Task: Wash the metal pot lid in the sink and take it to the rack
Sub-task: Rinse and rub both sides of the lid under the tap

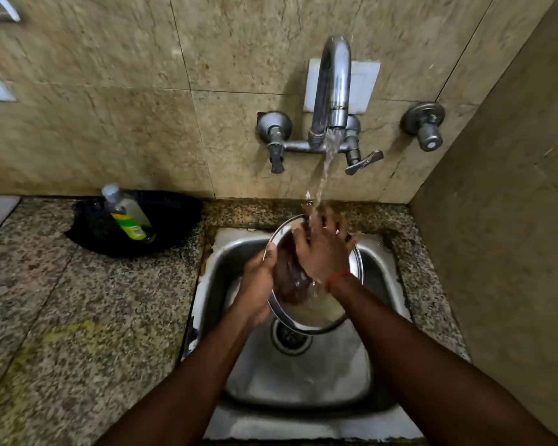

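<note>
The round metal pot lid (316, 312) is tilted above the steel sink (303, 375), under running water from the tap (334, 91). My left hand (258, 281) grips the lid's left rim, thumb over the edge. My right hand (322, 249) lies flat on the lid's inner face with fingers spread, and the stream falls on its fingers. The far part of the lid is hidden behind my right hand.
A black bowl (174, 217) holding a soap bottle (126, 214) sits on the granite counter (62, 317) left of the sink. Tap handles (364, 162) stick out from the tiled wall. A side wall (512, 220) closes in on the right.
</note>
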